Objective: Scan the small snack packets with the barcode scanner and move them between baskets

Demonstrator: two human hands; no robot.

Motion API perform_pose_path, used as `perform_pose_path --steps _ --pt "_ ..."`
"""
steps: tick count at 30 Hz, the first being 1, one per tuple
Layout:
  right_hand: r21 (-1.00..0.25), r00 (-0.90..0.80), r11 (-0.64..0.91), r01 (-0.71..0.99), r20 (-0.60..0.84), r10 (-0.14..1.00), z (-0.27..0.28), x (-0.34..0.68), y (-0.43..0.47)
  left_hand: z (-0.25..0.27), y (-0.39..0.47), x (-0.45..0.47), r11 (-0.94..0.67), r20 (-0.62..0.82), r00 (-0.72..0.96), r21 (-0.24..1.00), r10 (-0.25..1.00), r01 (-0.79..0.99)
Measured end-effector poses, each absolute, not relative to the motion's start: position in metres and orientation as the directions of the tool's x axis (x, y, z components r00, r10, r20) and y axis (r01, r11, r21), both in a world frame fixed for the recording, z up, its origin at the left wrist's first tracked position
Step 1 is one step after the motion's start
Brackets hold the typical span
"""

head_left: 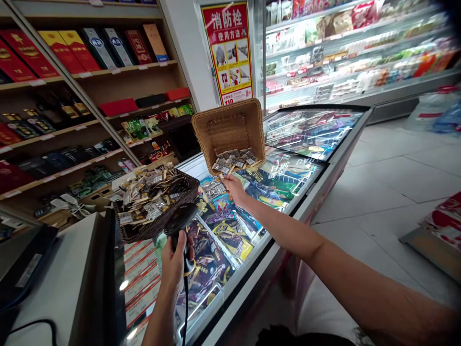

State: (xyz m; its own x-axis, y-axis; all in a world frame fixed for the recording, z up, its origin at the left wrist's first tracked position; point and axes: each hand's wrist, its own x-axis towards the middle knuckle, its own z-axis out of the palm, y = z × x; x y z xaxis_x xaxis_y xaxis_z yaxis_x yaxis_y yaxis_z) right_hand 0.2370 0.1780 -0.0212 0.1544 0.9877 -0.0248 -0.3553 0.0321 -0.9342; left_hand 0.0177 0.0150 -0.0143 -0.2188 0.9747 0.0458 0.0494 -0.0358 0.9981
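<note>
The left hand (176, 259) is wrapping fully around the black scanner (180, 218) and the nearly closed right hand (234, 190) is meeting packets (236, 158) inside the tan basket's near rim (255, 167), its hold staying unclear, so facing labels (223, 167) scannerward is probably helping.

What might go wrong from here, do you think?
The dark basket is heaped above its rim, so packets might slide onto the freezer. The scanner in the left hand has a hanging cord that could snag. The right hand, near the light basket's front edge, might bump it.
</note>
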Motion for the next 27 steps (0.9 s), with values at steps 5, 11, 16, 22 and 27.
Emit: perform_pose_path --steps 5,11,16,22,27 --pt "-0.948 0.183 0.077 -0.308 0.021 0.983 -0.022 0.242 0.177 -0.022 0.017 0.016 -0.02 0.033 -0.112 0.993 0.993 0.117" --pt "-0.948 0.15 0.0 -0.317 -0.05 0.988 -0.023 0.244 0.18 -0.025 0.019 0.015 -0.053 0.06 -0.038 0.984 0.998 0.169" --pt "-0.943 0.139 -0.01 -0.334 -0.06 0.989 -0.025 0.244 0.18 -0.028 0.02 0.014 -0.042 0.05 -0.041 0.982 0.998 0.184" --pt "-0.945 0.162 -0.01 -0.326 -0.066 0.985 -0.032 0.244 0.185 -0.029 0.02 0.014 -0.062 0.066 -0.012 0.977 0.998 0.202" --pt "-0.947 0.155 -0.01 -0.322 -0.064 0.986 -0.034 0.244 0.188 -0.029 0.02 0.014 -0.065 0.065 0.008 0.975 0.998 0.214"
